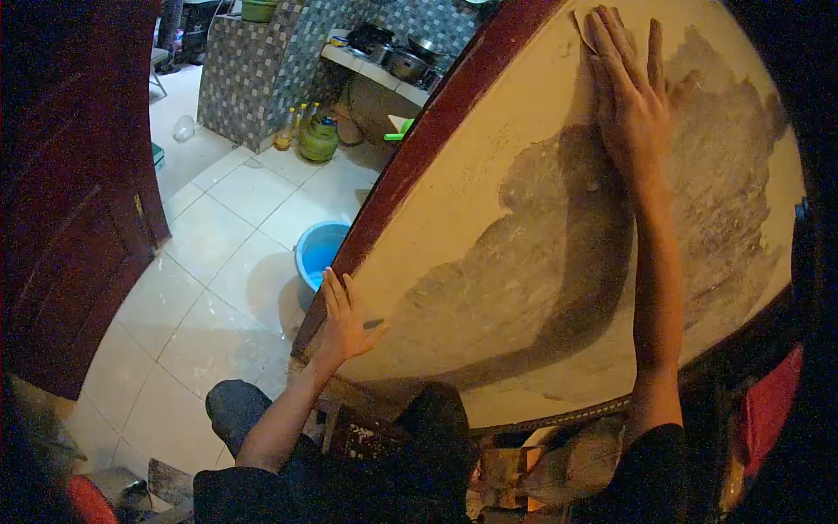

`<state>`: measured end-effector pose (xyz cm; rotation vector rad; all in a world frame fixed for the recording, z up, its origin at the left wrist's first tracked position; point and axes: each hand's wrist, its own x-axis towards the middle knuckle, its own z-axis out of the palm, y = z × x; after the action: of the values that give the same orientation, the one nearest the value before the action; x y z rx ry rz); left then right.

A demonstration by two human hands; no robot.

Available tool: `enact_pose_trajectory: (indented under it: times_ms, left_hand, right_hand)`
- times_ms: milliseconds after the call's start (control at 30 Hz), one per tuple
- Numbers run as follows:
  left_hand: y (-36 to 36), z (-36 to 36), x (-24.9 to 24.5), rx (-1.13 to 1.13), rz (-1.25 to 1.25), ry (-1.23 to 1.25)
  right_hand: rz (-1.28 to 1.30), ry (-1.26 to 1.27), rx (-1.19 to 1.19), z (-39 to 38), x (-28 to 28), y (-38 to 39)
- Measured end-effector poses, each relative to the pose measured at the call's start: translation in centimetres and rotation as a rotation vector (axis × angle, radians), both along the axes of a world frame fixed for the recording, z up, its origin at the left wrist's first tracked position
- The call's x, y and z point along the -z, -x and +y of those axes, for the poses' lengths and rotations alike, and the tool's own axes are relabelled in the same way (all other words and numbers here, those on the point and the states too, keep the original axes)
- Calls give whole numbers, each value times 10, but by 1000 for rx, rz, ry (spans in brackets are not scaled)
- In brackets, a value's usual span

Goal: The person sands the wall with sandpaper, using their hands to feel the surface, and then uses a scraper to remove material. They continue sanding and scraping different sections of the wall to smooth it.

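Note:
My right hand (633, 96) reaches high on the cream wall panel (454, 227), its fingers stretched along the surface. A thin sheet (584, 33), like sandpaper, is held under these fingers against the wall, with its edge showing at their left. Low down, my left hand (347, 323) lies at the wall's dark red border (419, 157), fingers spread and holding nothing. Between and around the hands is a large grey, rough patch (524, 253) where the cream coat is absent, partly under my arm's shadow.
A blue bucket (316, 253) stands on the tiled floor beside the wall edge. Farther back are a green gas cylinder (318, 141), bottles and a counter (375, 70) with pots. A dark red door (78, 201) is at left. Assorted items lie below the panel.

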<state>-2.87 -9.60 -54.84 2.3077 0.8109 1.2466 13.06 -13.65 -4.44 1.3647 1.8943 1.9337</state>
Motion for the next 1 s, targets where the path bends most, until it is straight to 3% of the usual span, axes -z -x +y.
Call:
enact_pose_trajectory:
  times_ms: [33,67,100,133,167,200,267,300,333,400,467,533,600,700,800,867,900,967,1000]
  left_hand:
    - [4,4,1,3,0,-7]
    - [7,7,3,0,20,-21]
    - [7,7,3,-1,37,-33]
    - [5,3,2,2,27,-35]
    - [4,1,1,-3,-3,-7]
    - [5,1,0,-12,-31,17]
    - [7,2,-3,-24,-40,13]
    - [5,-2,-4,-26,-48,31]
    - [5,-3,-8,-23,-53,32]
    - [14,-4,-9,-17,14,54]
    - [18,-3,-4,-10,34,62]
    - [16,-1,-3,-7,32,66]
    - [20,-3,3,-13,59,47]
    - [24,2,10,54,26,67]
    - [12,2,19,31,-16,36]
    - [5,7,33,17,57,0]
    - [5,9,34,8,93,-16]
    - [4,6,32,-15,95,-14]
    - [7,5,29,-31,65,-2]
  right_hand:
    - [6,-166,-142,1,-8,-2]
    - [-69,-118,252,-7,14,9]
    - [-8,117,306,-10,47,24]
    - [41,444,258,-16,86,23]
    - [-322,576,269,-27,122,23]
    - [-324,568,271,-28,118,22]
    - [-74,709,56,-26,103,12]
    - [1,518,194,-23,68,17]
    - [-160,113,258,-23,32,28]
    - [-65,-205,88,-20,-29,4]
    - [-70,-125,72,-17,-11,12]
    - [34,155,73,-8,41,5]
    - [-277,596,80,-28,110,17]
    - [-138,624,-4,-19,86,12]
    - [56,244,79,-11,1,12]
    - [43,-88,-135,-1,-24,14]
    - [42,-93,-132,-2,-6,15]
    - [-38,386,-6,-9,54,18]
    - [-37,382,-2,-15,62,18]
